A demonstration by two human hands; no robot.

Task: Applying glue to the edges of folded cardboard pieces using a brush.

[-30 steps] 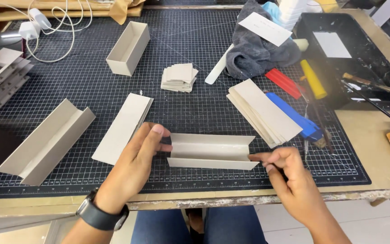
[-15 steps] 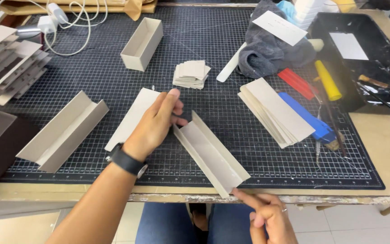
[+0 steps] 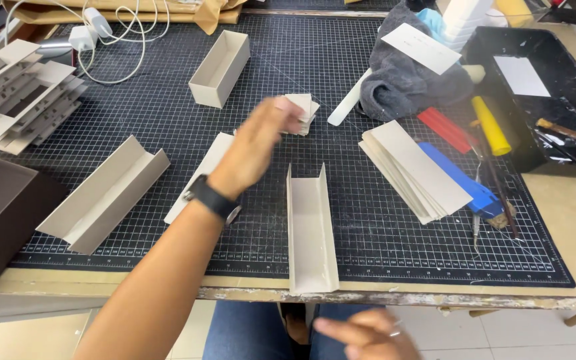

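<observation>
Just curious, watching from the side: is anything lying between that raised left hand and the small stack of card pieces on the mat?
Nothing visible does. The left hand hovers with its fingers right beside the small stack of card pieces; no other object shows between them.

We saw bright, even overhead light with soft shadows; our left hand [image 3: 261, 143] was smeared by motion blur.

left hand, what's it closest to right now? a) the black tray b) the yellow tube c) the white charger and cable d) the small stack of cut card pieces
d: the left hand is raised over the cutting mat with its fingertips right by the small stack of card pieces; whether it touches them cannot be told because of motion blur.
</observation>
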